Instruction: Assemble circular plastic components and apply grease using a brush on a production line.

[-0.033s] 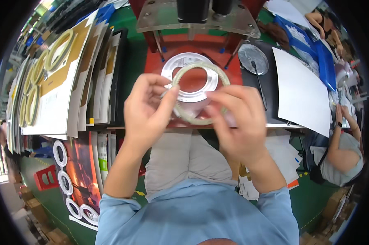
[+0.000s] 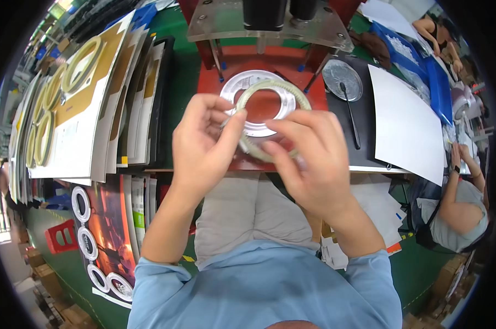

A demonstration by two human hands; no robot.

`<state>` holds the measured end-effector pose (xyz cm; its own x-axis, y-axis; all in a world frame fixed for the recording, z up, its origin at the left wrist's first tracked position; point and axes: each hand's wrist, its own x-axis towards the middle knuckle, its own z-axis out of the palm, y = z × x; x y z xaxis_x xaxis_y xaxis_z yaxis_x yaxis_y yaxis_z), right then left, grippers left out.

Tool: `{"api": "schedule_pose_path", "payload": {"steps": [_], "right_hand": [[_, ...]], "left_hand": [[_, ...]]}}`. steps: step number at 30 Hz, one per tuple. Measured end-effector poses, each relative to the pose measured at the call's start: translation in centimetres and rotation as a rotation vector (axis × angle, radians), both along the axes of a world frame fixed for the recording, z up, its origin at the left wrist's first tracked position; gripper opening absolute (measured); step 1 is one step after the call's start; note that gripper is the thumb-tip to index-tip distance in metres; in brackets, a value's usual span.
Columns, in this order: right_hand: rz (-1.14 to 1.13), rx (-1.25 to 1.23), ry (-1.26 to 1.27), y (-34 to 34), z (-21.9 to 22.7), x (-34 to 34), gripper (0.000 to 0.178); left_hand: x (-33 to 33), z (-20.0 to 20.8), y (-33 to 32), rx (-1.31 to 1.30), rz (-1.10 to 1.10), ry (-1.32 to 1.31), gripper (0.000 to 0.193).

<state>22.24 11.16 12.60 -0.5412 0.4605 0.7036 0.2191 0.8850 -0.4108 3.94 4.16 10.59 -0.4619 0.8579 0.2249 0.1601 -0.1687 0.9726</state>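
At left, a ring-bearing panel (image 2: 67,131) shows print too small to read. The left hand (image 2: 204,142) pinches a pale ring (image 2: 270,85) above a white annular plate (image 2: 231,85); the right hand (image 2: 316,159), thumb and fingers parted, has shifted leftward across it.

Bare left hand (image 2: 204,142) curled in pinch, thumb slanting up to grip, bent fingers bunched opposite, just left of it. Left wrist (image 2: 185,189) below grip, nearly straight; bare left forearm (image 2: 168,225) slants down leftward from there. Bare right hand (image 2: 316,156) right of grip, knuckles raised, forefinger and thumb stretched toward it, fingertip above thumb tip, slight gap between. Bare right forearm (image 2: 359,227) slants down rightward. Light-blue fabric sleeves (image 2: 157,279) end near elbows, well below grip.
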Motion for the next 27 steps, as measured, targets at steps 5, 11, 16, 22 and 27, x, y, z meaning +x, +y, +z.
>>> {"api": "schedule_pose_path", "payload": {"steps": [5,11,16,22,27], "right_hand": [[-0.018,0.064,-0.118,1.3,-1.0,-3.2,0.029],[-0.039,-0.003,-0.226,3.4,-0.2,-3.6,0.024],[0.082,-0.091,-0.361,5.5,0.7,-3.4,0.021],[0.065,-0.045,-0.414,5.3,0.1,-2.7,0.020],[0.127,0.101,-0.290,5.0,3.7,-2.7,0.022]], "left_hand": [[0.2,-0.4,2.1,-0.036,0.129,0.016,0.025],[-0.4,-1.1,3.5,-0.083,0.179,0.086,0.025],[-1.2,-1.4,2.6,-0.121,0.188,0.236,0.017],[-2.4,-3.7,1.0,0.120,0.170,0.538,0.010],[-2.8,-4.6,-0.2,0.209,0.205,0.637,0.010]]}}
